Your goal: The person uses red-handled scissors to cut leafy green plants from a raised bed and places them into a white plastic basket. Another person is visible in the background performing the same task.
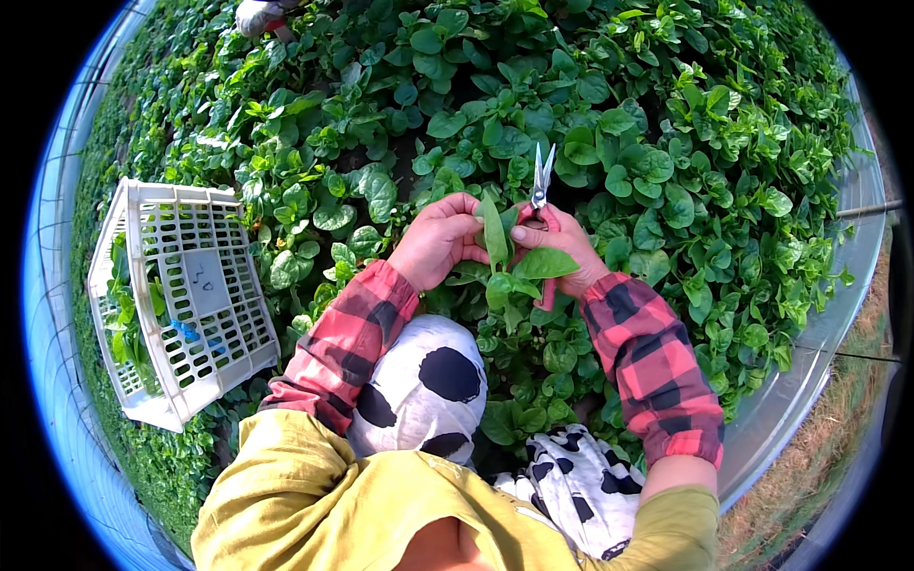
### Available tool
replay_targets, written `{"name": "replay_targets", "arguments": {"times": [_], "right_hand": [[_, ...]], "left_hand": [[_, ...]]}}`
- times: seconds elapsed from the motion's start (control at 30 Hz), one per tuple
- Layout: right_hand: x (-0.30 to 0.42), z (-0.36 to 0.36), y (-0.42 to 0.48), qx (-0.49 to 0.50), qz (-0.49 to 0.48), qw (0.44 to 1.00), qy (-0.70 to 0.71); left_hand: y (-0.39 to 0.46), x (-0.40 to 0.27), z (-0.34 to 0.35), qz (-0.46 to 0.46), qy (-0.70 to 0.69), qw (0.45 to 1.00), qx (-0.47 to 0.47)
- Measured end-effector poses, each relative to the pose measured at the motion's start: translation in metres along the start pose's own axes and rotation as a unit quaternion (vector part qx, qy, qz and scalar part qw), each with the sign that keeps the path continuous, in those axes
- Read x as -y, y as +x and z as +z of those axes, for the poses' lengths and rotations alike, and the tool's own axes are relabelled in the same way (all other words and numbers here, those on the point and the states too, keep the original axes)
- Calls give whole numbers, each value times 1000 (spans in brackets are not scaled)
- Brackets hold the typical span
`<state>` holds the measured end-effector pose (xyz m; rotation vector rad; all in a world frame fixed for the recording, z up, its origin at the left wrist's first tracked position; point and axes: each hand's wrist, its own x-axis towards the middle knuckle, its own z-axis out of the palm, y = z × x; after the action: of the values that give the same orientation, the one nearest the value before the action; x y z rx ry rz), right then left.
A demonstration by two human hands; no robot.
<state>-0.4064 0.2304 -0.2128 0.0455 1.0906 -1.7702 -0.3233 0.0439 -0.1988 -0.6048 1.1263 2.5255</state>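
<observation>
Between my two hands is a cut-looking leafy green shoot (pixel 497 235), its broad leaves spreading downward and to the right. My left hand (pixel 448 235) pinches it at the left side with thumb and fingers. In my right hand (pixel 568 250) is a pair of scissors (pixel 540 187) with red handles. Their metal blades point away from me and stand slightly apart, with nothing visible between them. My right thumb and fingertips come close to the shoot; leaves hide whether they touch it. Dense leafy plants (pixel 443 121), resembling Malabar spinach, grow under and around both hands.
On my left a white slotted plastic crate (pixel 203 278) lies tilted among the plants, with picked greens (pixel 123 314) inside. Clear plastic sheeting (pixel 792 407) borders the bed at right, beyond it dry grass (pixel 850 428). Part of another person (pixel 258 17) shows at the top left.
</observation>
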Motion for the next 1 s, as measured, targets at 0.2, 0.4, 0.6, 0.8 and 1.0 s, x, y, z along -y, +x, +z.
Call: {"name": "replay_targets", "arguments": {"times": [0.2, 0.4, 0.6, 0.8, 1.0], "right_hand": [[-6, 6, 7, -123, -117, 985, -36], [-2, 25, -6, -95, -95, 990, -30], [-11, -10, -48, -94, 15, 995, -13], [-2, -44, -58, -106, 59, 991, 57], [2, -75, -67, -163, 52, 977, 131]], "left_hand": [[-10, -9, 26, 51, 278, 957, 68], [-48, -37, 28, 98, 398, 910, -66], [-222, -171, -85, 390, 473, 678, -405], [-308, -233, -107, 206, 826, 113, -512], [-43, -92, 39, 344, 750, 543, -158]]}}
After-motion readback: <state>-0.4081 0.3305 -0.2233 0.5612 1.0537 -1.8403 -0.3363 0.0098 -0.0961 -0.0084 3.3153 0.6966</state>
